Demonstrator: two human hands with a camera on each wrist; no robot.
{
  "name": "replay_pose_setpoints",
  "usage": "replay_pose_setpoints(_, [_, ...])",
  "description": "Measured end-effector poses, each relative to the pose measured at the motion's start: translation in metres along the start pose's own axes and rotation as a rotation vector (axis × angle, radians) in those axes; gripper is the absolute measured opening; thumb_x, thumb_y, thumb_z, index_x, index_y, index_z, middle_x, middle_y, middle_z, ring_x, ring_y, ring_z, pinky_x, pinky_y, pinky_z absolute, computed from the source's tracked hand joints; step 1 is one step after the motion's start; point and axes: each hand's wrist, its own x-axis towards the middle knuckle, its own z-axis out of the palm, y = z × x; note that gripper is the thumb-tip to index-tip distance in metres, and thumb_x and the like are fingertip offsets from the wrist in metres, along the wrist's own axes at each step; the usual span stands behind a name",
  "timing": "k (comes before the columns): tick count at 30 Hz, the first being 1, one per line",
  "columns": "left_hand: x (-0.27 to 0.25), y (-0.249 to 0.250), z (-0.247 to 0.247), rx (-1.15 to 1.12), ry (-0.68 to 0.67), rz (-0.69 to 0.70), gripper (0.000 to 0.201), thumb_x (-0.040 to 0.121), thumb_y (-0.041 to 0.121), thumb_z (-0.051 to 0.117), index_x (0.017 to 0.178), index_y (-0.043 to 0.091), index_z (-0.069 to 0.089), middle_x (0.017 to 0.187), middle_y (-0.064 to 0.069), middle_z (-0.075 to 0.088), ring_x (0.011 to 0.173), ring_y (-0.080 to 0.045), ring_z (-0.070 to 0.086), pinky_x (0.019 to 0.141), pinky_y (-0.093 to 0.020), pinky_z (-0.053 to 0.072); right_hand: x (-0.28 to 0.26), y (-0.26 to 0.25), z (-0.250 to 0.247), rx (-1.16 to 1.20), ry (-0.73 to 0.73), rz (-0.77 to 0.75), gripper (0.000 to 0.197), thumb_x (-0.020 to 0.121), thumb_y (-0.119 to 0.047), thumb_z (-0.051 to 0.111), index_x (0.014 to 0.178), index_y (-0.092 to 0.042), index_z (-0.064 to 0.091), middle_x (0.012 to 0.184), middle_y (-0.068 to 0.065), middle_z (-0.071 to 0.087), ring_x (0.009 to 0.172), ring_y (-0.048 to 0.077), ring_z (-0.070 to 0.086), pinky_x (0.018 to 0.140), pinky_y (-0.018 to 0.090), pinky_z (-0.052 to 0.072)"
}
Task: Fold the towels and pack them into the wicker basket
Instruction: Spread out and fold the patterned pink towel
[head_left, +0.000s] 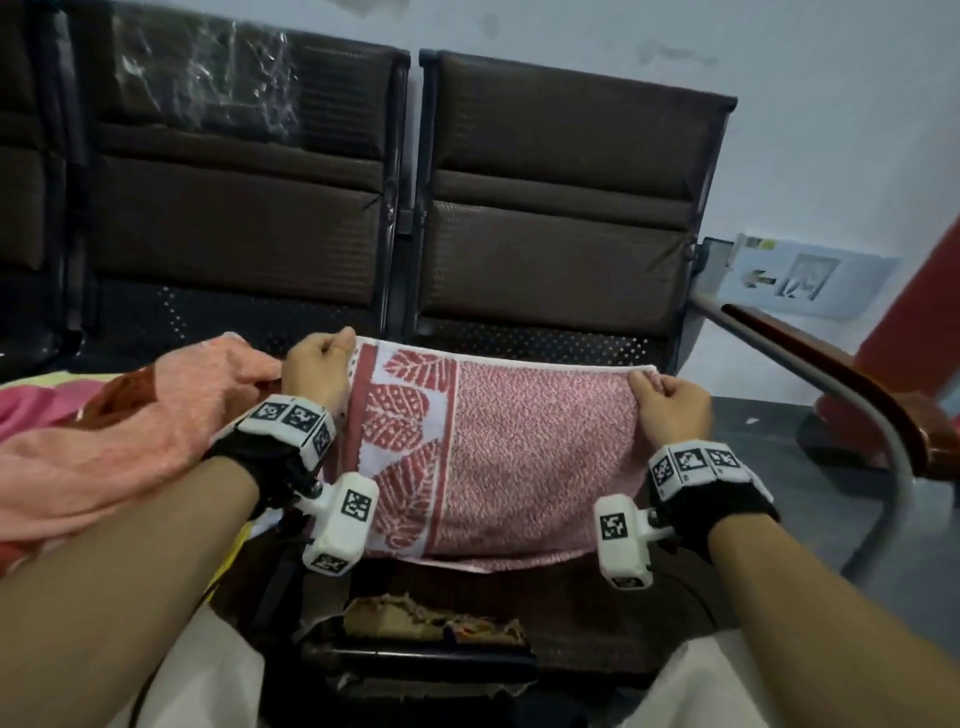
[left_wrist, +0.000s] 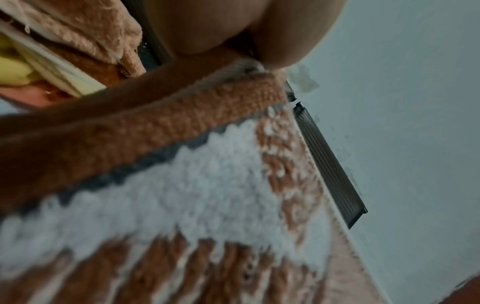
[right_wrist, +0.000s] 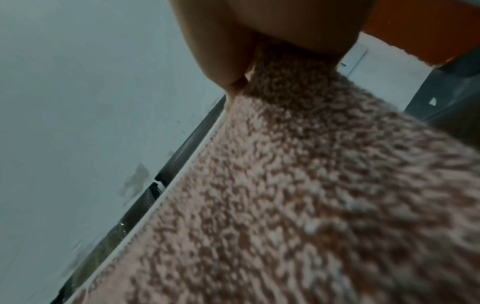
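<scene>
Two dark padded chairs (head_left: 561, 208) fill the far field, and in front of them we hold the red-and-white towel (head_left: 498, 457) up between both hands, its long axis running left to right and its body hanging from the top edge toward us. A loose peach towel (head_left: 119, 441) lies heaped just beside it on our left. We see the left hand (head_left: 317, 374) with fingers curled round the towel's upper left corner, and the right hand (head_left: 672, 410) pinching the upper right corner; each hand sits at its own end, so neither is nearer. We judge that the coming fold turns on bringing these two corners together across that long axis. The towel shows a leaf-patterned border at its left end and a speckled field across the rest. No wicker basket appears in any view.
</scene>
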Motion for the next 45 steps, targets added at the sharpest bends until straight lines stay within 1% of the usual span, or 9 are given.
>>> replay_pose_setpoints(2, [0.001,-0.002,0.005,-0.022,-0.037,-0.057,0.037,0.095,0.037,0.048,0.091,0.005,0.065,0.095,-0.014,0.066,0.090,-0.028,0.059,0.077,-0.029,0.041,0.003,0.005,0.007,0.038,-0.041,0.083,0.034,0.083,-0.027,0.068,0.083,0.007,0.067,0.069,0.022,0.053,0.075,0.015,0.047,0.071,0.036,0.044])
replay_pose_setpoints(8, [-0.006,0.014,0.021,-0.254,-0.116,-0.174,0.031,0.091,0.043,0.052,0.076,0.018,0.063,0.083,-0.008,0.068,0.089,-0.029,0.066,0.089,-0.044,0.053,-0.005,-0.017,0.029,0.261,-0.198,0.210,0.007,0.079,-0.016,0.069,0.077,-0.009,0.071,0.082,0.007,0.067,0.076,0.018,0.059,0.077,0.033,0.049])
replay_pose_setpoints(12, [-0.019,0.022,0.041,-0.246,-0.206,-0.086,0.030,0.087,0.042,0.060,0.069,0.019,0.066,0.076,-0.004,0.069,0.080,-0.022,0.067,0.084,-0.043,0.055,-0.027,-0.037,0.049,0.404,-0.385,0.078,0.022,0.081,-0.006,0.065,0.100,-0.016,0.070,0.068,0.002,0.060,0.057,0.012,0.052,0.054,0.024,0.044])
replay_pose_setpoints(16, [-0.023,0.020,0.047,-0.173,-0.262,-0.014,0.030,0.084,0.040,0.066,0.081,0.010,0.072,0.085,-0.008,0.073,0.088,-0.026,0.068,0.087,-0.046,0.054,-0.048,-0.046,0.057,0.427,-0.672,-0.016,0.015,0.085,-0.002,0.060,0.087,-0.010,0.073,0.054,-0.007,0.059,0.043,0.003,0.047,0.039,0.015,0.038])
replay_pose_setpoints(21, [-0.027,0.018,0.044,-0.182,-0.396,-0.069,0.028,0.082,0.034,0.069,0.087,0.007,0.070,0.076,-0.005,0.066,0.076,-0.020,0.060,0.081,-0.039,0.051,-0.049,-0.046,0.058,0.655,-1.114,0.209,0.026,0.076,-0.006,0.048,0.087,-0.005,0.071,0.072,0.003,0.052,0.062,0.014,0.049,0.052,0.020,0.046])
replay_pose_setpoints(27, [-0.042,0.025,0.035,-0.239,-0.541,-0.120,0.024,0.085,0.022,0.068,0.094,0.001,0.063,0.066,-0.002,0.064,0.047,-0.007,0.059,0.045,-0.023,0.050,-0.048,-0.026,0.052,0.197,-0.920,-0.279,0.007,0.086,-0.009,0.067,0.081,-0.013,0.071,0.066,0.002,0.065,0.061,0.014,0.062,0.062,0.033,0.053])
replay_pose_setpoints(31, [-0.048,0.026,0.031,-0.205,-0.499,-0.025,0.024,0.077,0.019,0.074,0.092,0.001,0.069,0.067,-0.001,0.070,0.054,-0.006,0.063,0.052,-0.023,0.051,-0.053,-0.040,0.053,0.122,-0.766,-0.552,0.012,0.083,-0.025,0.066,0.072,-0.022,0.065,0.069,-0.012,0.062,0.064,0.002,0.057,0.062,0.027,0.047])
replay_pose_setpoints(36, [-0.056,0.026,0.030,-0.271,-0.530,-0.053,0.026,0.080,0.013,0.071,0.101,-0.001,0.070,0.088,-0.017,0.072,0.066,-0.014,0.066,0.053,-0.019,0.053,-0.069,-0.049,0.055,0.109,-0.710,-0.623,0.013,0.085,-0.030,0.067,0.076,-0.019,0.065,0.070,0.000,0.068,0.066,0.018,0.063,0.064,0.034,0.051])
replay_pose_setpoints(45, [-0.061,0.026,0.022,-0.360,-0.747,-0.128,0.038,0.083,0.032,0.062,0.107,0.002,0.069,0.081,-0.015,0.072,0.071,-0.015,0.068,0.071,-0.027,0.058,-0.078,-0.044,0.067,0.081,-0.610,-0.533,0.019,0.081,-0.029,0.072,0.066,-0.024,0.061,0.061,-0.008,0.062,0.055,-0.002,0.051,0.056,0.019,0.042])
